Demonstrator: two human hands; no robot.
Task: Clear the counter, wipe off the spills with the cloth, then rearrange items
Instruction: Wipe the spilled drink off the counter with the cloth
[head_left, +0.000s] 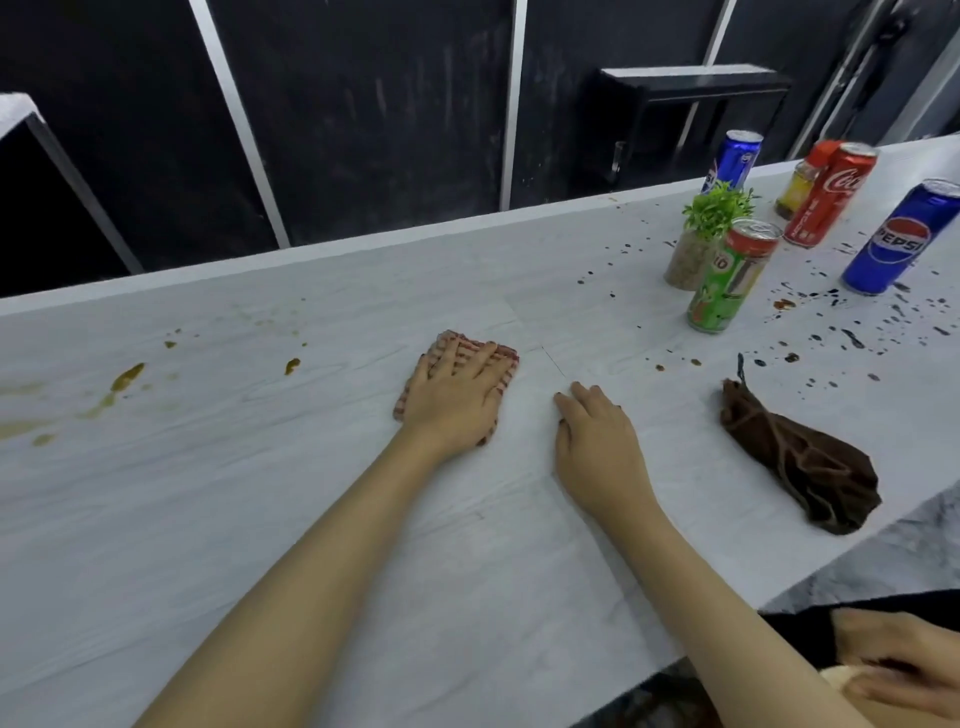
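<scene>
My left hand (457, 389) lies flat with straight fingers on a red-and-white striped cloth (506, 356), pressing it onto the pale counter (260, 493). To its right my right hand (597, 431) rests open on the bare counter, holding nothing. Brownish-yellow spills (127, 376) mark the counter at the left. Dark splatters (852, 338) spread over the right part, around the cans.
At the right stand a green can (727, 280), a small potted plant (698, 244), a red cola can (828, 195), two blue Pepsi cans (898, 239), (730, 161) and a yellow spice jar (800, 187). A brown pouch (795, 462) lies near the front edge. Another person's hand (904, 670) shows at bottom right.
</scene>
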